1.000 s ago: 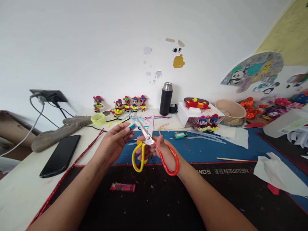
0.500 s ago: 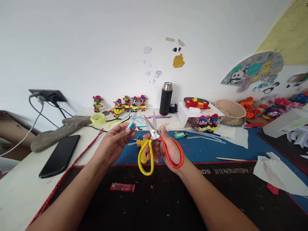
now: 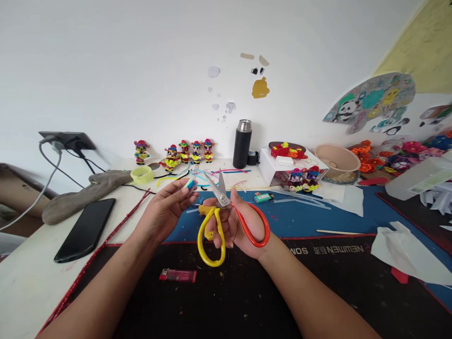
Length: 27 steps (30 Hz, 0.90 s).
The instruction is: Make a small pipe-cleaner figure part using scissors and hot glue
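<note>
Between the thumb and fingers of my left hand (image 3: 168, 207) is pinched a small blue and pale green piece (image 3: 190, 184), too small to name. My right hand (image 3: 243, 221) holds a pair of scissors (image 3: 221, 197) with one yellow and one red handle. Their blades stand apart and point up and away, to the right of the small piece and not touching it. The thumb passes through the red loop, while the fingers lie behind the yellow one. Partly hidden behind the scissors is a yellow glue gun (image 3: 206, 210) on the blue mat.
A red lighter (image 3: 178, 275) lies on the black mat (image 3: 197, 310). A phone (image 3: 85, 230) is on the left. Behind stand several small fuzzy figures (image 3: 171, 158), a black flask (image 3: 242, 145) and a white box (image 3: 271, 165). A green lighter (image 3: 263, 197) lies beyond my right hand.
The scissors' handles have spread wider, the yellow loop swinging left and down. The blades have shifted slightly left. My left hand still pinches the small piece. The whole view has shifted a little.
</note>
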Motion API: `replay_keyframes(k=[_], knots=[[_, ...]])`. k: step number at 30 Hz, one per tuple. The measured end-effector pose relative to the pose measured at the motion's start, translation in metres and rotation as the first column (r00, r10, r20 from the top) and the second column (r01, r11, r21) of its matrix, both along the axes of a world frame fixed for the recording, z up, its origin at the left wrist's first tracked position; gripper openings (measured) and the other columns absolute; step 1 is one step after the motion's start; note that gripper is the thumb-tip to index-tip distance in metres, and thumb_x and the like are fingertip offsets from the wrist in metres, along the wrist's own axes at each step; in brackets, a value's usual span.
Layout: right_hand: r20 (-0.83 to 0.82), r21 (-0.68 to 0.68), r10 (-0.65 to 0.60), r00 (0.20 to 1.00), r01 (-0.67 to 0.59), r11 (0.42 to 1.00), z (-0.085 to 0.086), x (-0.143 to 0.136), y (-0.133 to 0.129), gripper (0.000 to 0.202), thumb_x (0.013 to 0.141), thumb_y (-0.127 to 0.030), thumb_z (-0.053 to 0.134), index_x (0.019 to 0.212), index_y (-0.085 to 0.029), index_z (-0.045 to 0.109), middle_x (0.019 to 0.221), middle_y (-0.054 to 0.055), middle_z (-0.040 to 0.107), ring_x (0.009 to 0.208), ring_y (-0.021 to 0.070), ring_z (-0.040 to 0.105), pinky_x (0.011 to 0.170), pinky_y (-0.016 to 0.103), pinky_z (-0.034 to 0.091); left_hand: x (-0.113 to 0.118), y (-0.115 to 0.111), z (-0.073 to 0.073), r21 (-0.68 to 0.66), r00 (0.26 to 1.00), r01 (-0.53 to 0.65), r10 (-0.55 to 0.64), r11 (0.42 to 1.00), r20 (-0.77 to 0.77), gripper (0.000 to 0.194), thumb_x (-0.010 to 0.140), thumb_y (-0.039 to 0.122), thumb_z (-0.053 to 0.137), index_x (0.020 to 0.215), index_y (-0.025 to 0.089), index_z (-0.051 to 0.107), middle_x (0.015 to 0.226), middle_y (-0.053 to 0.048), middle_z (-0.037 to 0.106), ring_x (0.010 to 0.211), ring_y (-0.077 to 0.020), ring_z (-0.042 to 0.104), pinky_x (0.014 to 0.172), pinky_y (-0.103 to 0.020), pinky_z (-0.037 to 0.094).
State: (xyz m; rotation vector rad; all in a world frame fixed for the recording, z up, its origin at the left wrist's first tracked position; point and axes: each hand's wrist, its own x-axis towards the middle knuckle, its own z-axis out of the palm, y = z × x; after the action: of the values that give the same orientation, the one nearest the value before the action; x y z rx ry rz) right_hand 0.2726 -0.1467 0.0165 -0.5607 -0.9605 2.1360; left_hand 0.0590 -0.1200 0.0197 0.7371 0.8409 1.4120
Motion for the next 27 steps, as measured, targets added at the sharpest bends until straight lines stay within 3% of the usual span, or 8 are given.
replay_keyframes(k=[4,9,11,15,22,27], knots=[[0.119,0.133,-0.174,0.978,0.158,0.978,-0.002,-0.003,0.002,0.070,0.094,-0.079,0.055,0.121,-0.016,0.068,0.074,0.004,0.071,0.051,0.0158,0.068,0.038,0.020,0.034,0.001,-0.002,0.002,0.016,1.000,0.002,-0.002,1.000,-0.026,0.027,0.070,0.019,0.095,0.093,0.015,0.080,0.096,-0.006,0.081,0.075,-0.0151,0.075,0.070,-0.021,0.064],[0.330,0.380,-0.390,0.860,0.257,0.889,-0.004,-0.009,-0.002,0.063,0.094,-0.075,0.059,0.110,-0.016,0.071,0.068,0.001,0.065,0.045,0.0125,0.059,0.040,0.023,0.036,0.003,-0.003,0.006,0.023,0.999,-0.019,0.020,1.000,-0.048,0.032,0.068,0.026,0.097,0.090,0.014,0.077,0.090,-0.005,0.080,0.070,-0.0154,0.074,0.064,-0.021,0.060],[0.419,0.492,-0.457,0.785,0.226,0.841,-0.004,-0.009,-0.005,0.055,0.096,-0.071,0.059,0.107,-0.019,0.072,0.070,0.001,0.066,0.048,0.0133,0.058,0.046,0.026,0.042,0.003,-0.004,0.007,0.028,0.998,-0.024,0.026,0.999,-0.057,0.033,0.068,0.028,0.096,0.090,0.014,0.076,0.086,-0.005,0.079,0.069,-0.0157,0.073,0.063,-0.021,0.059],[0.512,0.730,-0.603,0.612,0.058,0.681,-0.004,-0.009,-0.009,0.035,0.094,-0.056,0.069,0.105,-0.023,0.076,0.082,0.005,0.074,0.067,0.0195,0.065,0.062,0.031,0.047,0.004,-0.006,0.008,0.043,0.995,-0.016,0.021,0.999,-0.099,0.034,0.071,0.030,0.095,0.092,0.014,0.074,0.085,-0.006,0.078,0.068,-0.0160,0.073,0.064,-0.023,0.058],[0.549,0.799,-0.684,0.480,-0.062,0.598,-0.001,-0.009,-0.010,0.027,0.096,-0.049,0.066,0.098,-0.023,0.074,0.076,0.005,0.073,0.067,0.0210,0.064,0.062,0.032,0.039,0.005,-0.008,0.008,0.067,0.990,-0.002,0.011,0.998,-0.138,0.033,0.072,0.034,0.094,0.089,0.015,0.073,0.081,-0.005,0.077,0.065,-0.0156,0.071,0.063,-0.024,0.058],[0.547,0.817,-0.704,0.453,-0.105,0.567,-0.001,-0.009,-0.010,0.028,0.097,-0.049,0.065,0.094,-0.023,0.072,0.076,0.004,0.072,0.065,0.0191,0.061,0.061,0.031,0.036,0.006,-0.008,0.010,0.057,0.991,-0.004,0.012,0.998,-0.137,0.035,0.069,0.034,0.097,0.087,0.016,0.073,0.080,-0.004,0.077,0.065,-0.0162,0.073,0.064,-0.024,0.060]])
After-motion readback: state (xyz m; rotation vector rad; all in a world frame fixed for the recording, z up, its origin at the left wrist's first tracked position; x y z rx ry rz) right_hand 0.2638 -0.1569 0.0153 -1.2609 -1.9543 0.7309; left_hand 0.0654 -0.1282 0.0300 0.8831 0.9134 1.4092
